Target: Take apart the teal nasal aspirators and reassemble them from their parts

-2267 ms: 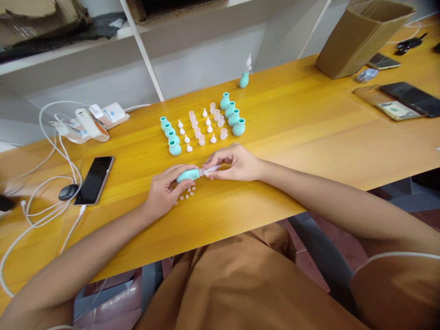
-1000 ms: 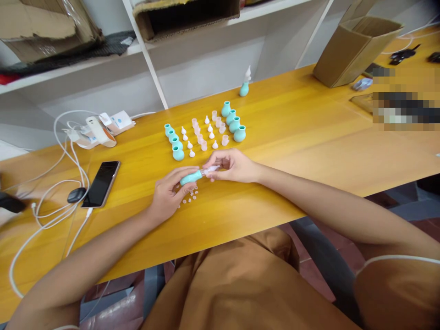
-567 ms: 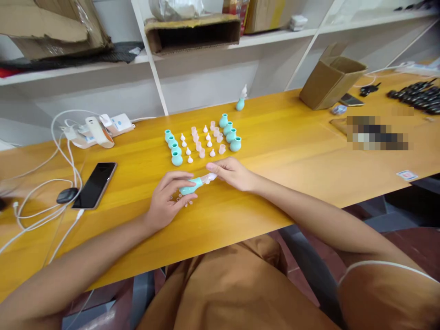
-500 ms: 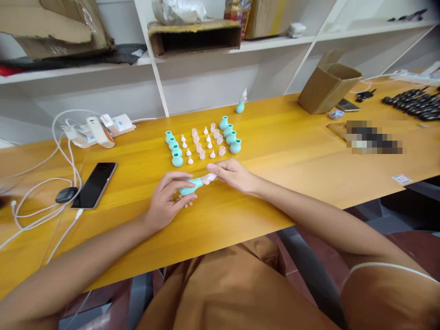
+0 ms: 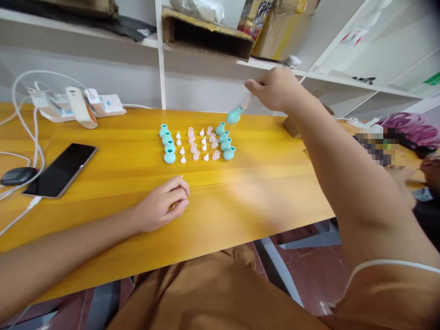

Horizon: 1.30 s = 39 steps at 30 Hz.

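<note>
Presumably this is transfer: my right hand (image 5: 280,89) grips a teal-bulbed piece (image 5: 234,115), next needing steadiness. My left hand (image 5: 160,206) curls, contents unclear.

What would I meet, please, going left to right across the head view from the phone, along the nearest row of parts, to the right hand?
Phone → teal bulb → white tip → pink cup → second white tip → second pink cup → second teal bulb → right hand.

Teal bulb (image 5: 234,115), tilted, in right hand (image 5: 279,89)
</note>
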### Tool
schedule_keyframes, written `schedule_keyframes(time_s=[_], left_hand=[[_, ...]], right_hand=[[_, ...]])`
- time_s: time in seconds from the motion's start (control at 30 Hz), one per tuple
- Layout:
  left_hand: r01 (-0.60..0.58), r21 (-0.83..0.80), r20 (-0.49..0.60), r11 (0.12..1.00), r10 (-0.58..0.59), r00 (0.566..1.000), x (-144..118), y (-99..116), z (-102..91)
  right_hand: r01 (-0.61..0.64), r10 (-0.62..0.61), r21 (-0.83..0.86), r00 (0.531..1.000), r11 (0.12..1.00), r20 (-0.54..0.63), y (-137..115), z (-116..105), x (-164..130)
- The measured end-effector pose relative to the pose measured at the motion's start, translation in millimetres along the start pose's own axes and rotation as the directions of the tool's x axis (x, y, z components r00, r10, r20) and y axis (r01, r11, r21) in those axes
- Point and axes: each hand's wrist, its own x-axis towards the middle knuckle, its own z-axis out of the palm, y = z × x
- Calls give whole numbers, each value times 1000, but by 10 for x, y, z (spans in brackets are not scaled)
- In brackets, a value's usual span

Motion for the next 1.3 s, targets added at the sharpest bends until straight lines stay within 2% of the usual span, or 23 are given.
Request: schedule_keyframes(time_s=[0.1,0.27,0.43,0.7,0.93,1.13,1.23,1.3], left_hand=[[-18,-1,46,1000,18,999,-1,16,17],[-31,60,73,998,27,997,-20,22,39],[-71,134,77,988,61,995,-26,28,63],[-127,193,82,973,113,990,-5,49,99],[-109,154,100,982,95,991,45,73,84],[-89,127,113,988,75,991,47,73,72],[-82,107,107,991,70,992,35,56,69],[-77,102,104,992,67,992,28,45,66]], right_hand=[[-144,161,-193,984,971,77,116,356,337],[-205,276,-371,950,906,148,222,853,713],[-250,348,-438,924,863,158,347,1128,941],[-255,310,-385,947,887,87,450,1422,1013],[-332,391,-392,917,858,79,465,1502,1087],[-305,381,-403,916,863,121,406,1480,1064],[-326,389,-404,918,855,81,340,1379,1037],[-328,382,-405,922,853,58,276,1219,1016]])
